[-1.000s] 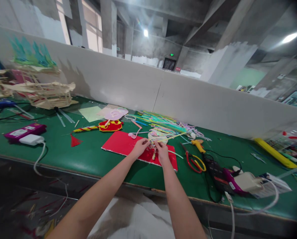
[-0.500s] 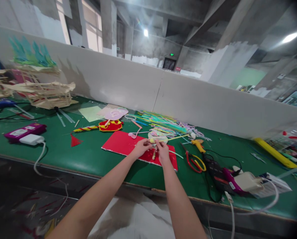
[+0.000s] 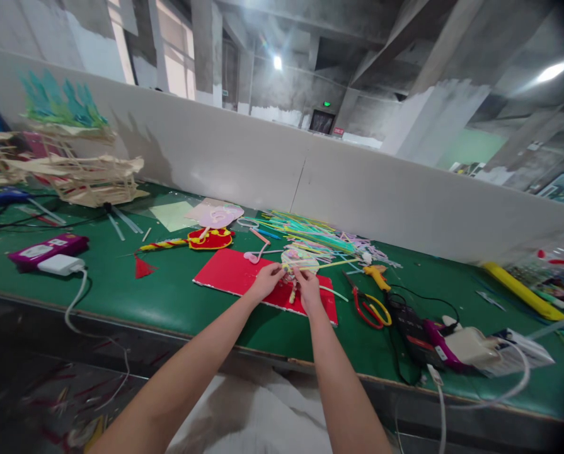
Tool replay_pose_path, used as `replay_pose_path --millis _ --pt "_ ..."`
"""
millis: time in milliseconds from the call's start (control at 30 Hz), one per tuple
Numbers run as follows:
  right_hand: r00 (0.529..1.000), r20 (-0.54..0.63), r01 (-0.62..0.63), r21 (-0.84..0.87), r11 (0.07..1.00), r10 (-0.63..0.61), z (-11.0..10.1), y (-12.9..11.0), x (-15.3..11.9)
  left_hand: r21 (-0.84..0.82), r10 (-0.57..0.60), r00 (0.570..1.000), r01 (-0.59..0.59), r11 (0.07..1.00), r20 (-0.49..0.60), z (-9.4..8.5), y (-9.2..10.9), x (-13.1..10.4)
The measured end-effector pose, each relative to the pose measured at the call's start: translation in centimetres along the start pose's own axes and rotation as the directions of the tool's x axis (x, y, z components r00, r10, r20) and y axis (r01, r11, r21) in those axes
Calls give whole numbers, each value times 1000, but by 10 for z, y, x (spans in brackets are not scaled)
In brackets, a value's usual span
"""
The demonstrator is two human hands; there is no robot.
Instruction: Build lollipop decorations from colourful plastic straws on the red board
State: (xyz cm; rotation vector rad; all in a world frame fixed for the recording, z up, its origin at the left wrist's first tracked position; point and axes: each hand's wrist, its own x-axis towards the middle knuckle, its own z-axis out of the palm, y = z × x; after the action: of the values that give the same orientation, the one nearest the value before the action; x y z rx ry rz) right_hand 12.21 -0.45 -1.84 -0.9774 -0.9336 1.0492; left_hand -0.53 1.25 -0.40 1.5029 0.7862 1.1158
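Over the red board (image 3: 222, 271), my left hand (image 3: 268, 280) and my right hand (image 3: 307, 287) meet with fingertips closed in a pinch. Between them is a pale yellow pipe cleaner (image 3: 336, 263), whose free length sticks out to the right past my right hand. Just behind and below my fingers lies a round, cream fan-shaped piece (image 3: 305, 257) with pink bits on it; its short wrapped handle (image 3: 292, 295) points toward me. My fingers partly hide this piece and the worked end of the pipe cleaner. A pink bent pipe cleaner piece (image 3: 252, 257) rests on the board's back edge.
Loose coloured pipe cleaners (image 3: 310, 230) are heaped behind the board. To the right lie red-and-yellow-handled pliers (image 3: 371, 309), a yellow glue gun (image 3: 377, 276) and a power strip (image 3: 445, 343) with cables. A red-and-yellow fan (image 3: 210, 238) and purple socket block (image 3: 50, 249) lie left.
My fingertips have shifted slightly around the pipe cleaner, and its rounded yellow end no longer shows as clearly between them. Its free length tilts a little flatter. The table items stay put.
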Motion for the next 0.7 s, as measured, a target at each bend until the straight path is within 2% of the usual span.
replay_pose_path --millis 133,300,533,700 --pt "1000 -9 -9 -20 1000 9 2 -1 0 22 17 1000 -18 1000 17 0 1 -1" --pt "998 59 24 -67 997 -20 2 -5 -4 91 60 997 -65 994 55 2 2 -4" --pt "1000 26 13 -52 999 -12 1 -4 -3 239 98 995 -92 967 -14 3 1 -4" --pt "1000 30 7 -41 999 -6 1 -4 -2 266 126 991 -109 958 -44 1 1 -4"
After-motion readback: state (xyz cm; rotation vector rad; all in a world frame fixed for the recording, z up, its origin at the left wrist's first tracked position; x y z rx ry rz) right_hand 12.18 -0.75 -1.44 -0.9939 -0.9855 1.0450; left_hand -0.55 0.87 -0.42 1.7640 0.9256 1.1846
